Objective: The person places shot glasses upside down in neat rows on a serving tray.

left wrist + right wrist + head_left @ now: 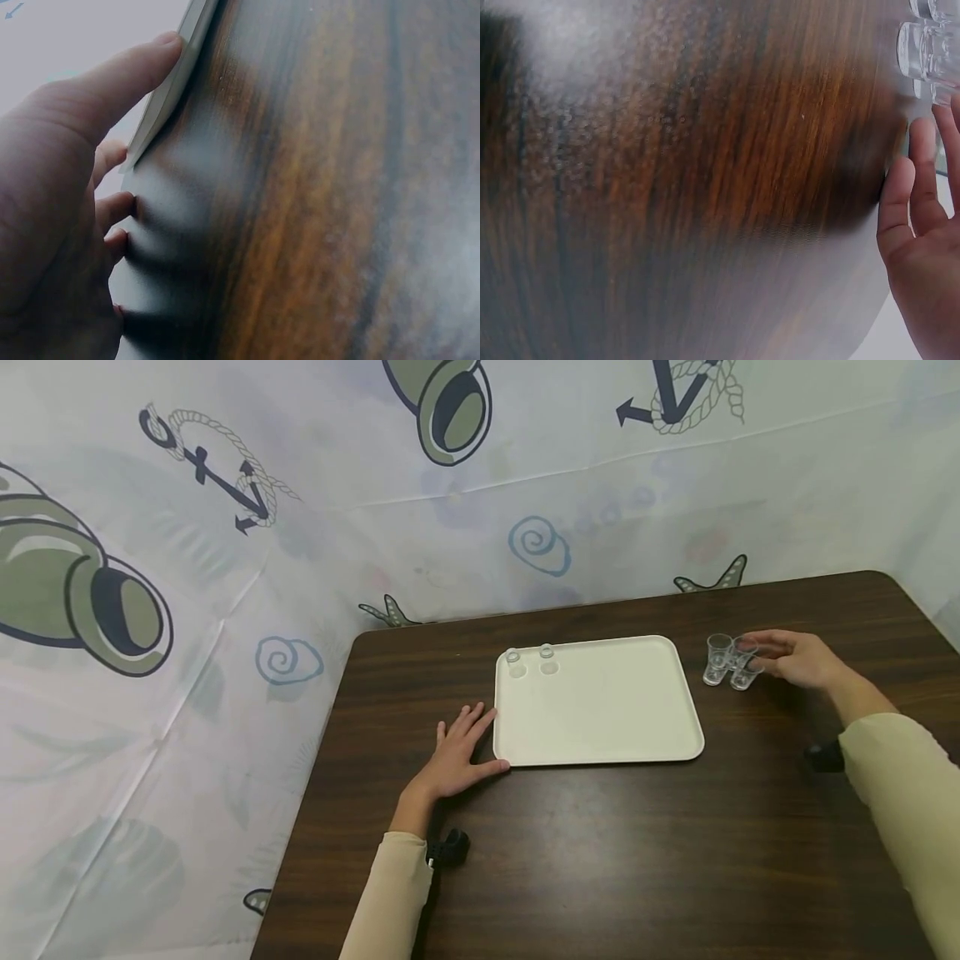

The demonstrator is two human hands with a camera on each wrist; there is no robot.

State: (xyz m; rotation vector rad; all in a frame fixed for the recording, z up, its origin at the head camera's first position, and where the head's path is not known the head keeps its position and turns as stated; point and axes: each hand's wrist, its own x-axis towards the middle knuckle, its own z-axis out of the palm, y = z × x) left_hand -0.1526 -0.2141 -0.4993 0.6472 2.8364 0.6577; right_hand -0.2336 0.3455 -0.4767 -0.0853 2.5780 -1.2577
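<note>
Two small clear plastic cups [531, 662] stand at the white rectangular tray's [600, 727] far-left corner; my right hand [798, 658], fingers loosely spread, reaches the three remaining cups [731, 663], while my flat left hand [459, 752] steadies the tray.

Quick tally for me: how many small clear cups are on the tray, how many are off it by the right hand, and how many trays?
Clear cups on the white tray: 2, at its far left corner
Clear cups on the table by the right hand: 3
White trays: 1
Total: 6 things, 5 of them cups
</note>
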